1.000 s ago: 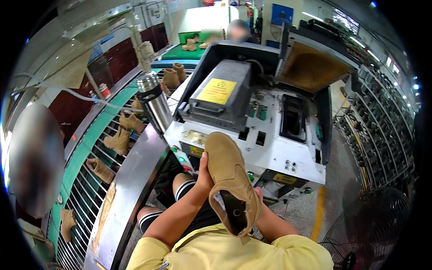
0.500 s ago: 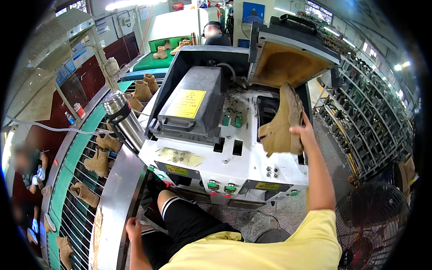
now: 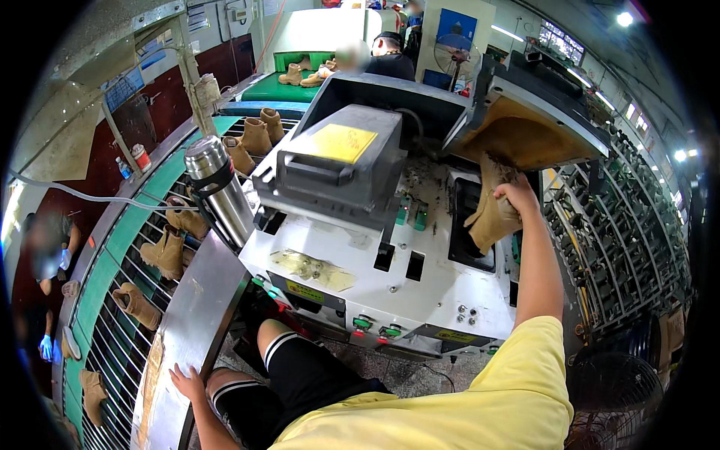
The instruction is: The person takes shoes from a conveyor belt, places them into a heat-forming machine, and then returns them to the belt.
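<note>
My right hand (image 3: 519, 193) grips a tan boot (image 3: 491, 217) by its sole side, fingers wrapped round it. The boot hangs tilted over a dark recess (image 3: 484, 261) in the right half of a white machine (image 3: 341, 251), below a raised lid (image 3: 536, 127) with a tan inner pad. Whether the boot touches the recess is hidden. My left hand (image 3: 189, 384) rests on the metal ledge (image 3: 196, 311) of the conveyor, fingers spread and holding nothing. Over the machine's left half sits a grey cover (image 3: 337, 161) with a handle, its front edge slightly lifted.
A steel thermos (image 3: 217, 184) stands between conveyor and machine. Several tan boots (image 3: 163, 253) lie on the roller conveyor (image 3: 124, 352) at left. Metal racks (image 3: 615, 225) and a fan (image 3: 615, 397) are at right. Co-workers stand at the far left and behind the machine.
My right hand has brought the boot lower into the space over the recess. My left hand has gone from a loose fist near my thigh to the ledge, fingers spread. The grey cover's front has risen.
</note>
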Demonstrator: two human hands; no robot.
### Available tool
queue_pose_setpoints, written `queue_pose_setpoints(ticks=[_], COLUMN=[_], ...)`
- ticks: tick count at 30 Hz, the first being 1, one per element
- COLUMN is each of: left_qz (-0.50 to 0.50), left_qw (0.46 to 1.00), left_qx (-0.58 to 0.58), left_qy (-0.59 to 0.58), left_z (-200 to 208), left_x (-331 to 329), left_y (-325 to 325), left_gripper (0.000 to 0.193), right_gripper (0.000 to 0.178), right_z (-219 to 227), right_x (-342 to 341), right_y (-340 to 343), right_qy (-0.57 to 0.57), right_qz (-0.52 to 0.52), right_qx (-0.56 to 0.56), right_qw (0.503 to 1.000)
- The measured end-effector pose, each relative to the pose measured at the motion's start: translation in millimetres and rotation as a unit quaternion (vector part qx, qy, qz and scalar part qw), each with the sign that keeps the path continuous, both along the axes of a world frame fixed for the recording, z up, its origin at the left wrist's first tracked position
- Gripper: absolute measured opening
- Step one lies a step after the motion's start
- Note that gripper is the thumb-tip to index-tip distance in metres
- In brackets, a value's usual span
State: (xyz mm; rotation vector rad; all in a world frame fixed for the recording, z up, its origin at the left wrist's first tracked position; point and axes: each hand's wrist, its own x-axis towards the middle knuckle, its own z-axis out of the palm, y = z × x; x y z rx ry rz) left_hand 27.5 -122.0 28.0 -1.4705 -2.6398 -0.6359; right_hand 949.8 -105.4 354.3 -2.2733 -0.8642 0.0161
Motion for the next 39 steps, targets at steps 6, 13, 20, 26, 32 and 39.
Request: queue_pose_setpoints(ticks=[6, 13, 20, 26, 32, 39], left_qz=[0.085, 0.070, 0.074, 0.080, 0.082, -0.214], left_qw=[0.969, 0.965, 0.959, 0.957, 0.962, 0.969], left_qx=[-0.225, -0.252, -0.273, -0.277, -0.258, 0.024], left_qy=[0.057, -0.001, -0.029, -0.038, -0.028, -0.118], left_z=[-16.9, -10.3, -6.3, -4.2, -6.1, 36.6], left_x=[11.6, -0.5, 1.0, -3.1, -1.1, 226.4], left_y=[16.6, 17.4, 14.1, 18.2, 21.8, 25.9], left_gripper=[0.059, 0.063, 0.065, 0.065, 0.064, 0.038], right_gripper=[0.084, 0.108, 0.101, 0.083, 0.032, 0.022], right_z=[-3.4, -26.6, -48.8, -46.9, -115.8, -247.2], right_x=[-19.2, -33.7, -66.2, -90.6, -109.0, -239.3], right_y=[-4.2, 10.1, 1.6, -16.7, -109.3, -272.4], right_qy=[-0.013, 0.062, 0.023, 0.013, -0.283, 0.253], right_qz=[-0.069, -0.032, -0.026, -0.072, 0.039, -0.273], right_qx=[-0.081, -0.136, -0.200, -0.191, 0.171, 0.529], right_qw=[0.994, 0.988, 0.979, 0.979, 0.943, 0.763])
